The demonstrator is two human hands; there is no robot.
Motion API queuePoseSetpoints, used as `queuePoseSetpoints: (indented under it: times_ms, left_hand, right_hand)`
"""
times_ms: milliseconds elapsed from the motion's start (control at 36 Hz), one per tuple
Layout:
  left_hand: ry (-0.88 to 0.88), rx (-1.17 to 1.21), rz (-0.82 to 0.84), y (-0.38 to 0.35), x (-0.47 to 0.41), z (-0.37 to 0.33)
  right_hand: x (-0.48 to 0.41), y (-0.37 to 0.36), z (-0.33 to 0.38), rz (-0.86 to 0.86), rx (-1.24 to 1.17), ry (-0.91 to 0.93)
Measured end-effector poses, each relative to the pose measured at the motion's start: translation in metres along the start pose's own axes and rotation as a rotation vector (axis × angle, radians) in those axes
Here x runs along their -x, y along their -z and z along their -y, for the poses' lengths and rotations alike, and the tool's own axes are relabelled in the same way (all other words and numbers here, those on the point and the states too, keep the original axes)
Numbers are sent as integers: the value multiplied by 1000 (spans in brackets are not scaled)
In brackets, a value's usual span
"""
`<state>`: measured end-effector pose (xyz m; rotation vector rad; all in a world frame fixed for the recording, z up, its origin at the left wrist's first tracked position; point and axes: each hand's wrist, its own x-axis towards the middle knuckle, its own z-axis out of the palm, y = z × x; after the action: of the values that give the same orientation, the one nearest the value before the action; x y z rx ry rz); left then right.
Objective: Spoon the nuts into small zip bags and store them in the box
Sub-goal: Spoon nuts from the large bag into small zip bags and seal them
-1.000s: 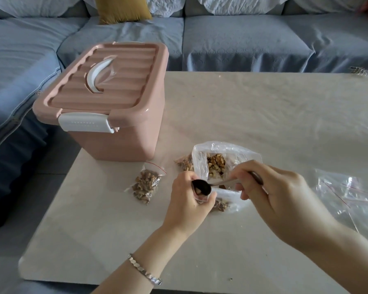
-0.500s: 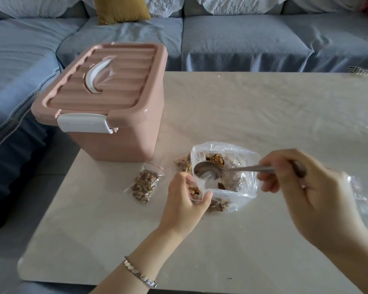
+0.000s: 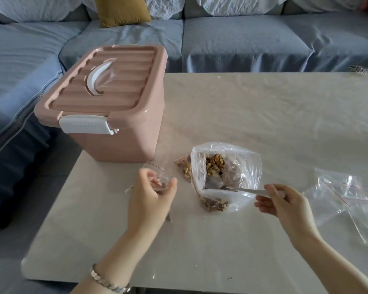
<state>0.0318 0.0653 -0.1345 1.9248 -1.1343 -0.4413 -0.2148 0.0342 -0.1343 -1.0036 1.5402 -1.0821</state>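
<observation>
A small zip bag [image 3: 159, 179] is held mouth-up by the left hand [image 3: 149, 198] near the counter's [image 3: 263, 124] left edge, ready for filling; the spoon [image 3: 242, 190], pinched in the right hand's [image 3: 285, 206] fingers [image 3: 272, 190], is dipped into the nut bag [image 3: 250, 166].

We see a pale table [image 3: 263, 107] filling 6 to 3 o'clock, a blue-grey sofa [image 3: 242, 41] wrapping from 9 to 1 o'clock, and a mustard cushion [image 3: 121, 9] at 11 among white quilted cushions [image 3: 232, 3], all softly lit.
</observation>
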Motion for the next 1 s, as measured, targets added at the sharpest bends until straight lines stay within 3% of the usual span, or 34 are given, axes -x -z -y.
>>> queuePoseSetpoints:
  times_ms: [139,250,389,472,556,694,889,1000]
  left_hand:
    - [138,-186,-141,19,-28,14]
    - [229,-331,-79,22,-40,28]
    - [192,-390,20,17,-37,32]
    - [46,-448,-42,14,-27,25]
    - [-293,-466,-141,7,-13,15]
    - [-639,-307,53,-11,8,-9]
    - [-605,-235,275,-35,26,-42]
    - [-541,-287,372,-39,30,-55]
  right_hand:
    - [-1,3,-10,23,119,1]
    - [-4,3,-14,18,170,16]
    - [-6,2,-20,24,263,9]
    - [-6,3,-21,28,311,6]
    - [-7,10,-16,-2,413,72]
    - [-19,46,-5,-117,626,205]
    - [-49,112,-10,-193,1075,39]
    - [-63,127,-15,-150,1104,-128]
